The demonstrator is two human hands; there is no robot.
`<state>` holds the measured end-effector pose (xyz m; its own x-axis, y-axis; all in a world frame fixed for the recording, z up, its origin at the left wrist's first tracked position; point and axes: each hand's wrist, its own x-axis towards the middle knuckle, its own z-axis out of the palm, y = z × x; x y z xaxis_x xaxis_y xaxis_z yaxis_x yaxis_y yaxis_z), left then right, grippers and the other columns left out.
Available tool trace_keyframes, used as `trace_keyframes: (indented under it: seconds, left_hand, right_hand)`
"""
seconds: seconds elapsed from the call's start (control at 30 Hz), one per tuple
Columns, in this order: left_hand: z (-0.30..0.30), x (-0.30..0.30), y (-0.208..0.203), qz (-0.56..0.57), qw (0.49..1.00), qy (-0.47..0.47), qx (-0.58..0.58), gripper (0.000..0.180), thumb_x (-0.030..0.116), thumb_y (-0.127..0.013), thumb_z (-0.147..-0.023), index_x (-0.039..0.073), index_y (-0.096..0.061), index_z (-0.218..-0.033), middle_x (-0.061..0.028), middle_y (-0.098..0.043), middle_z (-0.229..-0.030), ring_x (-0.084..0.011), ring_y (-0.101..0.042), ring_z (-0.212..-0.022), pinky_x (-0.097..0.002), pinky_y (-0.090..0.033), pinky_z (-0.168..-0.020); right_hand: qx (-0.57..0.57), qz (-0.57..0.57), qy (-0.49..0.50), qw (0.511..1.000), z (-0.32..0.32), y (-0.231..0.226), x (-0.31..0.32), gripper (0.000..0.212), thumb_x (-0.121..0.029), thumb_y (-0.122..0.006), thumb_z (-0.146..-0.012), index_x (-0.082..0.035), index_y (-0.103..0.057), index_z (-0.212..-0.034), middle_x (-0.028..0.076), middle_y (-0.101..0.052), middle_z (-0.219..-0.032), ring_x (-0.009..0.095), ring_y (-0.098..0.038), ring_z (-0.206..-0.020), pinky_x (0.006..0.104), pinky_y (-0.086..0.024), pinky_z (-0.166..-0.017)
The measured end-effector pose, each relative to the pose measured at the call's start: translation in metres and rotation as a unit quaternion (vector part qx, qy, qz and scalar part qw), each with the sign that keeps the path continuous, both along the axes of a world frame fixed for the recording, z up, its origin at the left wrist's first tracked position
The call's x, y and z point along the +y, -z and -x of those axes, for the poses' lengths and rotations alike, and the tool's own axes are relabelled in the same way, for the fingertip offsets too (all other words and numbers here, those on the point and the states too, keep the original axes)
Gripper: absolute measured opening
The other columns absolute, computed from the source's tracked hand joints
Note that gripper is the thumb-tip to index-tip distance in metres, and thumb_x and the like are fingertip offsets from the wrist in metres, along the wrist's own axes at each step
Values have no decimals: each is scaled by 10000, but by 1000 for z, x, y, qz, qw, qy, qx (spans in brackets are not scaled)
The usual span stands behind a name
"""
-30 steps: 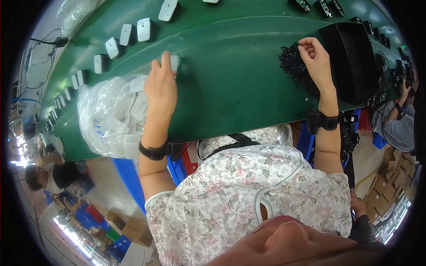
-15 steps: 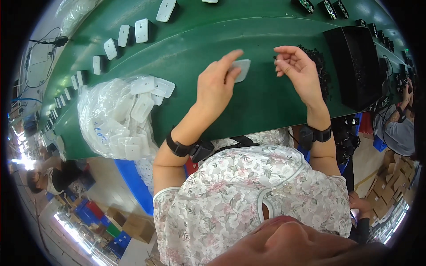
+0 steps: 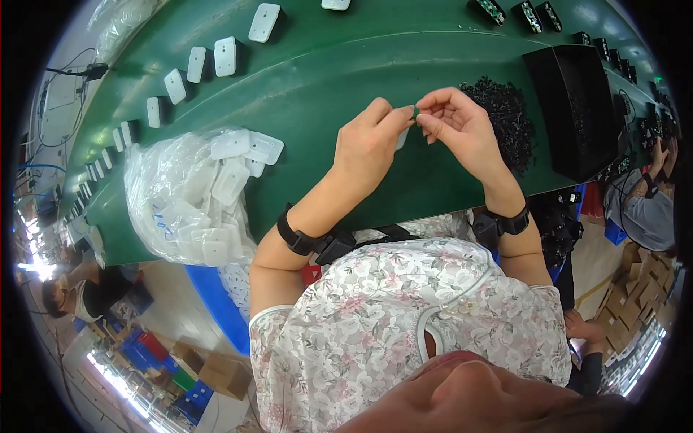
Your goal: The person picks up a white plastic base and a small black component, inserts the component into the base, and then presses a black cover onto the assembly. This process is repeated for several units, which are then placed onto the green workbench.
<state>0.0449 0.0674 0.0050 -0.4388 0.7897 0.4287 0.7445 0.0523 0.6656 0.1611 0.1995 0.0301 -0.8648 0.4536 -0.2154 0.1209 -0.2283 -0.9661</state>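
Note:
Over the green table my left hand and my right hand meet at the fingertips, both in a pinch. A tiny dark part shows between the fingertips, too small to name. Just below the left fingers, the edge of a white plastic cover peeks out. The left hand hides the rest, and I cannot tell whether the cover is held or lies on the table. To the right of my right hand spreads a pile of small black parts.
A clear plastic bag of white covers lies at the left. Boxy units with white faces line the far left. A black bin stands right, near black housings with green circuit boards. A co-worker sits far right.
My hands have come together: the left moved right, the right moved left and slightly down. The white cover is now mostly hidden at the left hand, and more of the black pile shows.

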Motion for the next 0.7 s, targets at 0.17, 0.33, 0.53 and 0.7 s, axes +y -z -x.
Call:
trace_keyframes:
  seconds: [0.17,0.33,0.53,0.7]
  left_hand:
    - [0,-2,-2,-41,993,2,-111,219,-30,-636,-823,60,-657,-1022,-59,-568,-758,-145,-591,-624,-273,-474,-514]
    - [-1,-7,-4,-26,829,-10,-559,289,-41,-554,-887,-38,-508,-1172,-95,-599,-878,-168,-667,-721,-276,-555,-619]
    - [-1,-13,-2,16,737,-15,-676,259,-40,-544,-893,-107,-481,-1135,-145,-592,-999,-229,-671,-888,-292,-562,-820]
    - [-3,-15,1,11,715,-17,-698,230,-25,-560,-891,-97,-504,-1103,-150,-588,-1041,-223,-658,-931,-295,-550,-846]
  right_hand:
    - [45,-313,5,949,0,0,-7,64,11,-650,-823,7,-607,-870,57,-578,-856,113,-562,-727,224,-461,-610]
    - [52,-456,48,887,3,-2,-13,77,-1,-673,-792,-8,-617,-843,64,-570,-792,139,-540,-647,251,-432,-550]
    - [14,-483,75,872,6,10,-22,104,-51,-712,-743,-31,-618,-782,39,-563,-720,146,-515,-591,257,-391,-502]
    - [-8,-524,73,849,8,11,-25,114,-71,-717,-739,-40,-611,-765,34,-534,-693,147,-496,-574,267,-393,-508]
